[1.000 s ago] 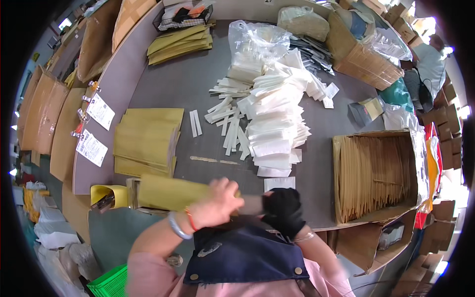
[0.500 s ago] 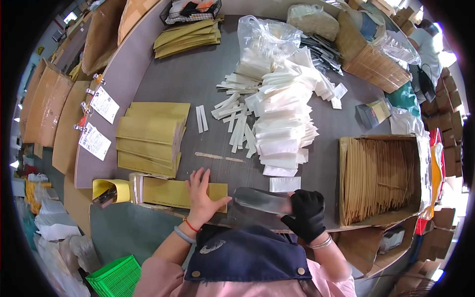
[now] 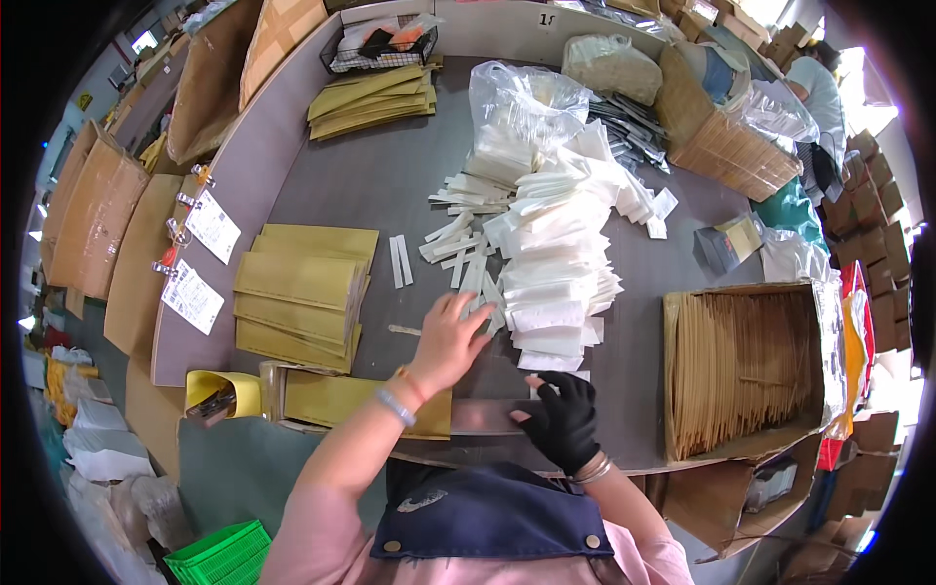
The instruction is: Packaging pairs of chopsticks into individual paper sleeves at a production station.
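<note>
My bare left hand [image 3: 455, 343] has its fingers spread over the table, beside a scatter of narrow white strips [image 3: 475, 278]. Nothing shows in its grasp. My left forearm crosses above a tan paper envelope [image 3: 327, 398] lying along the near edge. My right hand [image 3: 564, 421], in a black fingerless glove, has its thumb and forefinger apart. Beside its thumb lies a translucent flat sleeve [image 3: 483, 415], blurred, its far end by the envelope. A white packet [image 3: 537, 387] shows partly behind the gloved fingers. Beyond stands a large heap of white packets [image 3: 556, 253].
Stacked tan envelopes [image 3: 297, 292] lie at the left, near a yellow cup [image 3: 244, 394] with tools. A carton [image 3: 671, 375] packed with brown envelopes stands right. Behind are a clear plastic bag [image 3: 526, 102] and a wire basket [image 3: 380, 49]. A green crate [image 3: 219, 556] sits below.
My left hand has left the tan envelope and moved up and right toward the white strips. My right hand has shifted left; the clear sleeve now lies nearer the envelope.
</note>
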{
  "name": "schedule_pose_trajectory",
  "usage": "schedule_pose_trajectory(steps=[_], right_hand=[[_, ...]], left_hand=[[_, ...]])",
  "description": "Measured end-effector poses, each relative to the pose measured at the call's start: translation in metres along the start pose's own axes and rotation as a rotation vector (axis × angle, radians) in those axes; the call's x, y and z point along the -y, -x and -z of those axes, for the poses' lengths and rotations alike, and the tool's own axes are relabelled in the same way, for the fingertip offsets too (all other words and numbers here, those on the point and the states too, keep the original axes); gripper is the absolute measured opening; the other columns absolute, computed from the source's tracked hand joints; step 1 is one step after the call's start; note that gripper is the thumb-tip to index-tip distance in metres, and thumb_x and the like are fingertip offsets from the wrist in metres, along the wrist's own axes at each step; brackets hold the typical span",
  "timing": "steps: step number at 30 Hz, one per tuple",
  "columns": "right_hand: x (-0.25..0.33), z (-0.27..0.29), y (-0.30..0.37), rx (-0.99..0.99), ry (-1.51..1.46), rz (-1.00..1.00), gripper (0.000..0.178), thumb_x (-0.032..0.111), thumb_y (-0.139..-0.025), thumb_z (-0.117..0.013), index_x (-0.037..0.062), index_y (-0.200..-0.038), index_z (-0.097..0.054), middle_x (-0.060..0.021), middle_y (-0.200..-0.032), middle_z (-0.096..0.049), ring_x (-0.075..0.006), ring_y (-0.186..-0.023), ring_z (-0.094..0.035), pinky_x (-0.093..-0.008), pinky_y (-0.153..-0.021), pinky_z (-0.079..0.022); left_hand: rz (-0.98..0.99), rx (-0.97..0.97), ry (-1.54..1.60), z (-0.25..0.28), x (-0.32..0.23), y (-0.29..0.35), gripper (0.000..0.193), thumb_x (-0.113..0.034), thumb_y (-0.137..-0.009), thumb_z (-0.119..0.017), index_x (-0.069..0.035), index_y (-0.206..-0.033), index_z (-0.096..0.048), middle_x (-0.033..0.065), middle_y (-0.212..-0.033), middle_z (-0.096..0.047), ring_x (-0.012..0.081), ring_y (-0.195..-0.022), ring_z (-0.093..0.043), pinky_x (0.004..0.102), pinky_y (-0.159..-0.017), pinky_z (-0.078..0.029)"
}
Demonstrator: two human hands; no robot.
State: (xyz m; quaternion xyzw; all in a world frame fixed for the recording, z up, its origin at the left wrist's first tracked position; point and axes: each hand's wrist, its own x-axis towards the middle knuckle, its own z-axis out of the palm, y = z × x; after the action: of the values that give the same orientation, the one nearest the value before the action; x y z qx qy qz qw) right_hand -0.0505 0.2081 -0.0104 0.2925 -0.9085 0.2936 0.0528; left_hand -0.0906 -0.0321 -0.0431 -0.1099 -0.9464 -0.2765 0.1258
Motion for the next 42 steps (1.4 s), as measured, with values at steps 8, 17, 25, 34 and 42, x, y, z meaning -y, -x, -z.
schedule_pose_trajectory(steps=[8, 17, 25, 34, 42], right_hand=[[-0.038, 0.055, 0.029, -0.160, 0.053, -0.217, 0.047, 0.015, -0.070, -0.082, 0.0063, -0.113, -0.064, -0.0141, -0.108, -0.063, -0.0346, -0.101, -0.059, -0.0433, -0.089, -0.046], [-0.161, 0.105, 0.101, -0.386, 0.317, -0.418, 0.032, 0.008, -0.081, -0.075, 0.0014, -0.111, -0.064, -0.0164, -0.109, -0.064, -0.0330, -0.104, -0.060, -0.0394, -0.094, -0.048], [-0.224, 0.151, 0.128, -0.163, 0.599, -0.941, 0.038, 0.033, -0.093, -0.060, 0.0005, -0.113, -0.063, -0.0209, -0.112, -0.064, -0.0385, -0.107, -0.061, -0.0449, -0.093, -0.048], [-0.244, 0.138, 0.137, -0.367, 0.507, -1.016, 0.025, 0.017, -0.094, -0.054, 0.0001, -0.112, -0.058, -0.0222, -0.115, -0.064, -0.0389, -0.107, -0.061, -0.0443, -0.089, -0.048], [-0.175, 0.142, 0.113, -0.640, 0.283, -0.897, 0.018, 0.012, -0.099, -0.048, -0.0033, -0.105, -0.054, -0.0203, -0.100, -0.061, -0.0375, -0.093, -0.058, -0.0402, -0.088, -0.046]], left_hand=[[-0.108, 0.199, -0.183, 0.030, 0.031, 0.012, 0.029, -0.023, -0.077, -0.074, -0.024, -0.106, -0.072, 0.0048, -0.118, -0.057, 0.0301, -0.113, -0.050, 0.0461, -0.091, -0.044], [0.266, 0.034, -0.030, 0.031, 0.031, 0.037, 0.017, -0.011, -0.075, -0.077, -0.005, -0.088, -0.067, 0.0104, -0.085, -0.063, 0.0310, -0.082, -0.063, 0.0400, -0.071, -0.051], [0.255, -0.023, -0.064, 0.030, 0.028, 0.033, 0.011, -0.005, -0.079, -0.071, -0.003, -0.081, -0.061, 0.0126, -0.078, -0.061, 0.0330, -0.073, -0.061, 0.0411, -0.065, -0.050], [0.027, -0.155, 0.205, -0.009, -0.061, 0.004, 0.014, -0.001, -0.080, -0.070, -0.002, -0.085, -0.057, 0.0135, -0.095, -0.055, 0.0336, -0.082, -0.058, 0.0414, -0.071, -0.049], [0.131, -0.290, 0.253, -0.041, -0.056, -0.019, 0.013, 0.005, -0.080, -0.068, 0.000, -0.089, -0.060, 0.0170, -0.114, -0.056, 0.0334, -0.091, -0.062, 0.0382, -0.075, -0.053]])
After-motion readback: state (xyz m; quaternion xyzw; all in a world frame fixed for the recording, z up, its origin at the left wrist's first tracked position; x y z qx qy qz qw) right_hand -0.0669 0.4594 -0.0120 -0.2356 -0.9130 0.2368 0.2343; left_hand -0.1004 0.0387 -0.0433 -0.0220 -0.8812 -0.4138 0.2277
